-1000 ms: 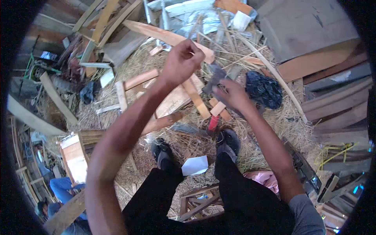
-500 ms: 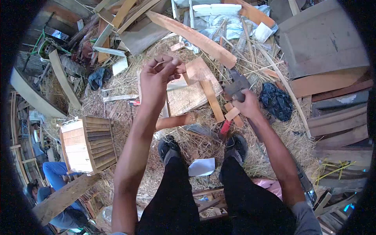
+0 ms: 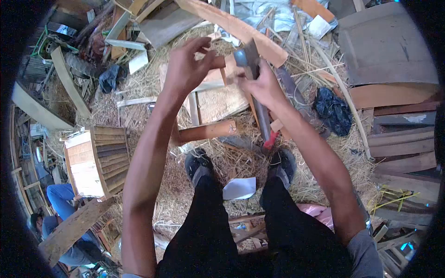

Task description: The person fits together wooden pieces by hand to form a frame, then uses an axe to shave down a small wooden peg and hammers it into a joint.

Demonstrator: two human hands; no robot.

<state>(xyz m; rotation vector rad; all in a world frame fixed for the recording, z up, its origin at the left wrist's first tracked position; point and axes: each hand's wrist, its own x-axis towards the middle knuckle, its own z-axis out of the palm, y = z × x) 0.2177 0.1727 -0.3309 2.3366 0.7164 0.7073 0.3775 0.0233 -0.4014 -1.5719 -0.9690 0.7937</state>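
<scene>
My right hand (image 3: 260, 85) grips a hammer (image 3: 251, 58) close to its dark metal head, whose shiny face points left. The shaft slants down toward a red handle (image 3: 270, 140) near my right shoe. My left hand (image 3: 192, 67) is beside the hammer head, with curled upper fingers and a lower digit reaching against a small piece of wood (image 3: 230, 70). My right fingertips also come close to this piece. Beneath both hands is a pale wooden board (image 3: 218, 105). An orange-brown length of wood (image 3: 208, 131) lies nearer my feet.
A long curved plank (image 3: 232, 21) crosses the far side. A slatted wooden box (image 3: 95, 162) stands at left, near a person in blue trousers (image 3: 62, 201). Black plastic (image 3: 332, 110) lies at right beside stacked boards (image 3: 403, 134). White paper (image 3: 239, 188) rests between my shoes on straw.
My right hand has brought the hammer left and up, close to my left hand. My left hand sits slightly higher, its upper fingers more apart. The view has shifted a little.
</scene>
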